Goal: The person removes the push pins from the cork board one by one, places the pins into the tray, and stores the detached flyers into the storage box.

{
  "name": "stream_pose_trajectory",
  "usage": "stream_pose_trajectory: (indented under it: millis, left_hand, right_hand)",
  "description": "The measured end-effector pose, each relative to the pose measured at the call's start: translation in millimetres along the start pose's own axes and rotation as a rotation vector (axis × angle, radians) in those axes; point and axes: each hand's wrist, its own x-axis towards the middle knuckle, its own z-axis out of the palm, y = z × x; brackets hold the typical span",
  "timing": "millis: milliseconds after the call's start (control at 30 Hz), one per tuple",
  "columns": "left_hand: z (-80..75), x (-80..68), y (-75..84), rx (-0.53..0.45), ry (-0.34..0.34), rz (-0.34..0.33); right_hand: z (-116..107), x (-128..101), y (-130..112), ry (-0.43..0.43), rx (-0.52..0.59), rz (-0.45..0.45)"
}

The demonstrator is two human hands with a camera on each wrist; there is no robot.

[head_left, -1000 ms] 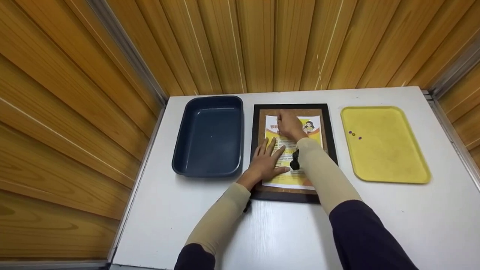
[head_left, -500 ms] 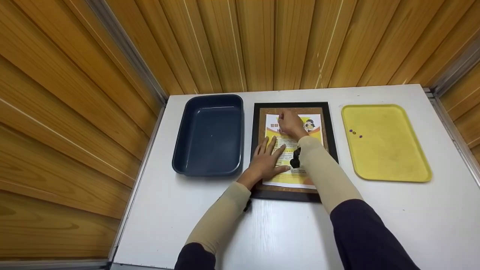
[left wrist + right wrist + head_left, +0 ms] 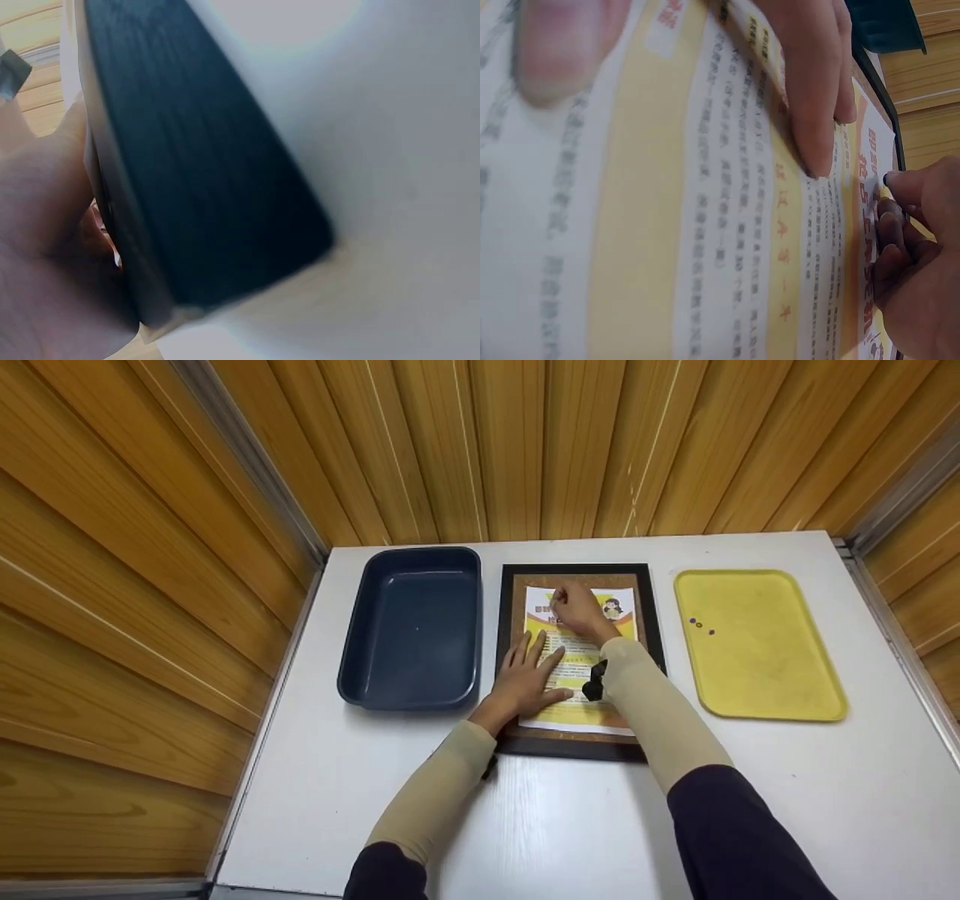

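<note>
A printed poster sheet [image 3: 579, 723] lies on a cork board [image 3: 517, 607] with a black frame [image 3: 570, 750]. My left hand [image 3: 523, 684] rests on the sheet's left part, fingers spread; its fingers [image 3: 810, 82] also show in the right wrist view. In the left wrist view the black frame edge [image 3: 202, 165] is beside the base of that hand [image 3: 45, 225]. My right hand [image 3: 581, 611] is over the sheet's upper part, fingers curled. In the right wrist view this hand [image 3: 926, 262] pinches a small dark round piece [image 3: 888, 178] at the sheet's heading.
A deep dark blue bin [image 3: 416, 645] stands left of the board. To the right, a yellow tray [image 3: 765, 652] holds small purple pieces [image 3: 712, 632] and a yellowish one [image 3: 699, 625] near its left edge. Wood-panelled walls [image 3: 510, 450] border the white table [image 3: 525, 825].
My right hand has shifted slightly right and toward me over the sheet, showing more of the heading. The left hand stays in place. The whole view has shifted a little.
</note>
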Motion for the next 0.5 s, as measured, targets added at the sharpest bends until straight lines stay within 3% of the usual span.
stream_pose_trajectory:
  millis: [300, 500]
  left_hand:
    - [-1.9, 0.4, -1.9, -0.009, 0.000, -0.008]
    - [-1.5, 0.0, -0.5, -0.027, -0.013, -0.006]
  right_hand:
    - [-6, -11, 0, -0.048, 0.009, -0.065]
    - [-30, -28, -1, -0.060, -0.030, -0.081]
